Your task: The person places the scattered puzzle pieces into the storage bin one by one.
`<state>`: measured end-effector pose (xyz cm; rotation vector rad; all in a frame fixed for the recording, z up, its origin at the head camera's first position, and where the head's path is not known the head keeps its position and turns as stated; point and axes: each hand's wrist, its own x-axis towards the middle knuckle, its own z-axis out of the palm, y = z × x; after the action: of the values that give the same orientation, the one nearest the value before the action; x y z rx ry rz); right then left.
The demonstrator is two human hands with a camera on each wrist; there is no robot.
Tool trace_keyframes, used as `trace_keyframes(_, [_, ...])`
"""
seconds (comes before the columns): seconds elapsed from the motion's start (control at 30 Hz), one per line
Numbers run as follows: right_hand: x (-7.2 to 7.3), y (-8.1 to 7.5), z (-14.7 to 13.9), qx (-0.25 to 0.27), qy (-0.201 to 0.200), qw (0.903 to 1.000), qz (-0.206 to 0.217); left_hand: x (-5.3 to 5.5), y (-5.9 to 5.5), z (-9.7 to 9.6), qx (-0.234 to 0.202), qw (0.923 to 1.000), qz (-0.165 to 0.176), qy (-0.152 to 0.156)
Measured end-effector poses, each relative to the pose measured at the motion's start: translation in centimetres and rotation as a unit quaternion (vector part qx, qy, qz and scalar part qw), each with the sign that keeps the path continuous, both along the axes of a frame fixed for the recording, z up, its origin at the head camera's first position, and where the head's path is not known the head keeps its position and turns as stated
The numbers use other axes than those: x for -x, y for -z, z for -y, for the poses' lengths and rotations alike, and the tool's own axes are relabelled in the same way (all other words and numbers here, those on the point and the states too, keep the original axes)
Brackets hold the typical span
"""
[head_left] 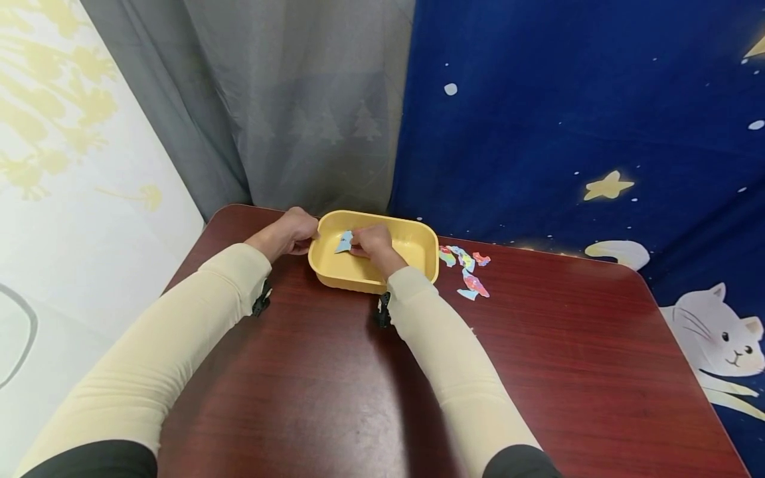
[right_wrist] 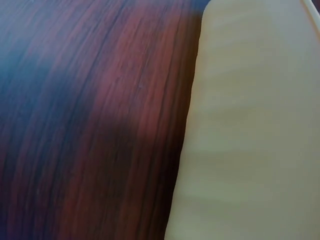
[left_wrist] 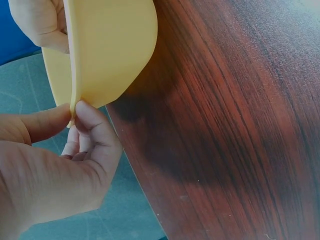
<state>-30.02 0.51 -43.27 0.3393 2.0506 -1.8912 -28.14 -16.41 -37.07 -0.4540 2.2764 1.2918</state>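
Observation:
A yellow plastic basin (head_left: 418, 242) stands near the far edge of the table. My left hand (head_left: 301, 230) pinches its left rim between thumb and forefinger, plain in the left wrist view, where the hand (left_wrist: 60, 165) is close on the yellow wall (left_wrist: 110, 50). Inside the basin, my right hand (head_left: 373, 242) pinches a small light-blue paper piece (head_left: 344, 241) with a dark mark on it. In the right wrist view only the basin's outer side (right_wrist: 240, 125) shows; the right hand is out of that picture.
Several colourful torn paper pieces (head_left: 466, 259) lie on the reddish-brown table (head_left: 568, 332) to the right of the basin. A grey curtain (head_left: 323, 106) and a blue curtain (head_left: 538, 133) with stars hang behind the table's far edge.

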Motion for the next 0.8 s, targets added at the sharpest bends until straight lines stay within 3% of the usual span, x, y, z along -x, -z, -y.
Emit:
trace_keyframes(0.33, [0.3,-0.4,0.0,-0.099,0.034,0.9944,-0.003,0.3,-0.1,-0.2,0.008,0.9999,0.008,-0.002])
trace_keyframes(0.47, [0.2,-1.0,-0.9,-0.077,0.043,0.9961,0.002,0.4,-0.1,-0.1,0.007,1.0,0.007,-0.002])
trace_keyframes(0.63, [0.0,-1.7,-2.0,-0.053,0.026,0.9983,0.006,0.5,-0.2,0.1,0.005,1.0,0.006,0.002])
trace_keyframes(0.8, [-0.4,-2.5,-3.1,-0.037,0.012,0.9991,-0.016,0.4,-0.2,0.1,0.004,1.0,0.006,0.006])
